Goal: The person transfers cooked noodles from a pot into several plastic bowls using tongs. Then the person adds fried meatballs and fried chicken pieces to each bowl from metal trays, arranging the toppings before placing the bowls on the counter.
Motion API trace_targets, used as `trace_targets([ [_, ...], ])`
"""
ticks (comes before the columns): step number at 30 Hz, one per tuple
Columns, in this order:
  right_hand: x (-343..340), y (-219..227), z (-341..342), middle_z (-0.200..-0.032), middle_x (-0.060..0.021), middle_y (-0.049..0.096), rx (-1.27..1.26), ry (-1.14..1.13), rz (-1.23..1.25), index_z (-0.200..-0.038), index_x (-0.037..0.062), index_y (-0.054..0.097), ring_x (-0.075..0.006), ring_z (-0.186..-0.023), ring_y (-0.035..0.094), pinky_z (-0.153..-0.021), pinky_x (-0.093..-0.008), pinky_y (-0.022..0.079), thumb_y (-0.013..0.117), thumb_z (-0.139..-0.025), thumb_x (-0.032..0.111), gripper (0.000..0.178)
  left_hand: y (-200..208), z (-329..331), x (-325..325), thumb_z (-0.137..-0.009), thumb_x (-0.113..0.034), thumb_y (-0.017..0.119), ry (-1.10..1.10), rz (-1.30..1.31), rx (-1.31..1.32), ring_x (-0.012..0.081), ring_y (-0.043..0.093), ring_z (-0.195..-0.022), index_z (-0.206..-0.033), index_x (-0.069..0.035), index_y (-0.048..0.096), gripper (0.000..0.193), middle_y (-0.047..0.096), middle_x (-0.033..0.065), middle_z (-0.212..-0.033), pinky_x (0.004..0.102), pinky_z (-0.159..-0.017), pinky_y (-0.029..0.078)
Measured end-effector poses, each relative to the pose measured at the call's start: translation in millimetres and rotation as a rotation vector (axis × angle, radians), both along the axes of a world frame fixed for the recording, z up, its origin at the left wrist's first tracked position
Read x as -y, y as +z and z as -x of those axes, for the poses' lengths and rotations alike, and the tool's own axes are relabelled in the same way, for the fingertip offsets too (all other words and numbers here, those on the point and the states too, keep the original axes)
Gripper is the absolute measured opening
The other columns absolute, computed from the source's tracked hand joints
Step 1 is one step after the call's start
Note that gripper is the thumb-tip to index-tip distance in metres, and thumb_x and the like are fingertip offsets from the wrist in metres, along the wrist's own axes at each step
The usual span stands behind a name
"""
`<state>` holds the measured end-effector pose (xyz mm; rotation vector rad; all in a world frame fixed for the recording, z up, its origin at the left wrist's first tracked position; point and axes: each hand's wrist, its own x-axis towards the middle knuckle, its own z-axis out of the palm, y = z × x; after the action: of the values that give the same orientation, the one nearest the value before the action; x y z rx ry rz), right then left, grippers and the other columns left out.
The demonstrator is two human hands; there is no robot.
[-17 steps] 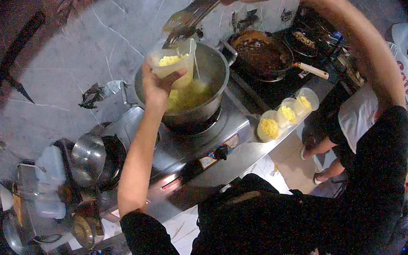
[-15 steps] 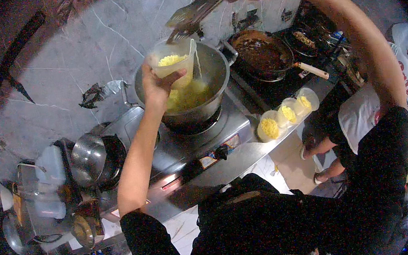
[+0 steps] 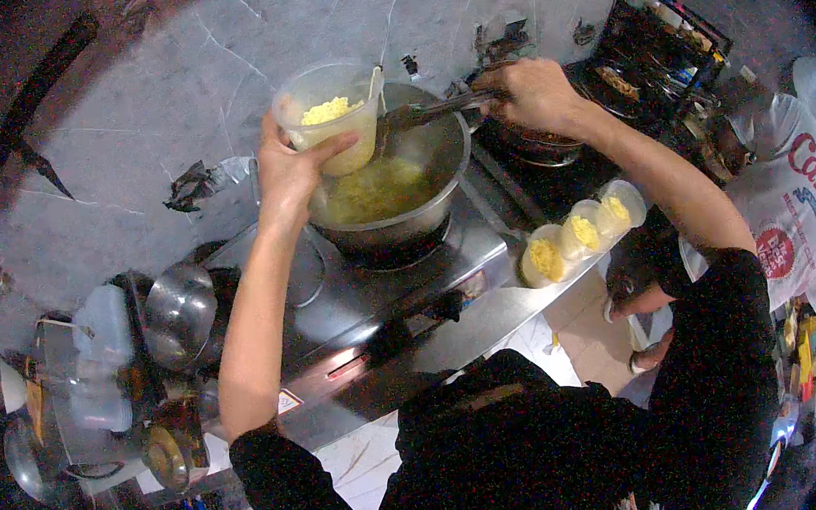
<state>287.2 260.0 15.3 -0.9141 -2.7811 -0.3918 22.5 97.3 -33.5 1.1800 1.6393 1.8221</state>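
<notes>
A: How are the two arms set?

B: The person's left forearm (image 3: 262,312) rises from the lower edge, nearly straight, and puts the left hand (image 3: 288,173) at the near left side of the metal pot (image 3: 385,228), raised over its rim. The right forearm (image 3: 665,165) slants inward from the right, with the right hand (image 3: 536,99) up and to the right of the pot, back of the hand showing.

A: And the things, relative to the fingers?

B: The clear container (image 3: 354,150), with yellow food (image 3: 331,111) inside, sits between the left thumb and fingers, above the pot's left part. The dark tongs (image 3: 441,106) extend leftward from the right fingers across the pot's mouth. Their tips are close by the container; whether they touch it cannot be told.

A: How closed are the fingers?

B: The left ones are wrapped around the container, thumb across its near side. The right ones are curled tight on the tongs' handle end. Three more cups (image 3: 542,262) of yellow food lie on the steel ledge (image 3: 496,317), apart from both hands.
</notes>
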Motion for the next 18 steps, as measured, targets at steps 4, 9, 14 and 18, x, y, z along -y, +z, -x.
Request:
trace_targets([
  [4,-14.0,32.9,-5.8,-0.092,-0.0132,0.071,-0.055,0.010,-0.011,-0.109,0.0231,0.072,-0.0344,-0.083,0.069,-0.075,-0.0469,0.055,0.066,-0.080,0.033,0.031,0.8,5.5,9.6,-0.058,-0.010,0.092,0.053,0.037,-0.062,0.0246,0.059,-0.111,-0.132,0.000,0.043,0.089,0.060,0.0134,-0.120,0.0367,-0.096,0.048],
  [9,-9.1,105.2,-10.6,-0.102,-0.0112,0.071,-0.161,-0.015,-0.095,-0.115,0.0198,0.069,-0.0274,-0.093,0.069,-0.081,-0.0384,0.052,0.066,-0.086,0.032,0.031,-13.0,13.0,5.9,-0.055,-0.009,0.092,0.058,0.006,-0.100,0.0246,0.060,-0.109,-0.129,0.000,0.044,0.088,0.061,0.0130,-0.118,0.0365,-0.095,0.049],
  [14,29.0,181.6,0.5,-0.076,-0.0136,0.070,-0.458,0.051,0.168,-0.101,0.0002,0.072,-0.0208,-0.070,0.065,-0.063,-0.0361,0.050,0.070,-0.082,0.015,0.024,-25.0,17.2,-5.3,-0.054,-0.006,0.090,0.015,-0.034,-0.076,0.0239,0.060,-0.109,-0.128,-0.003,0.045,0.087,0.062,0.0115,-0.118,0.0370,-0.093,0.050],
  [18,91.0,207.5,10.5,-0.077,-0.0079,0.069,-0.331,-0.034,0.157,-0.102,0.0001,0.071,-0.0170,-0.069,0.061,-0.061,-0.0310,0.049,0.069,-0.085,0.016,0.023,-30.9,9.0,-20.6,-0.056,0.001,0.087,0.009,-0.030,-0.030,0.0236,0.060,-0.110,-0.130,-0.005,0.045,0.085,0.062,0.0102,-0.119,0.0369,-0.095,0.050],
])
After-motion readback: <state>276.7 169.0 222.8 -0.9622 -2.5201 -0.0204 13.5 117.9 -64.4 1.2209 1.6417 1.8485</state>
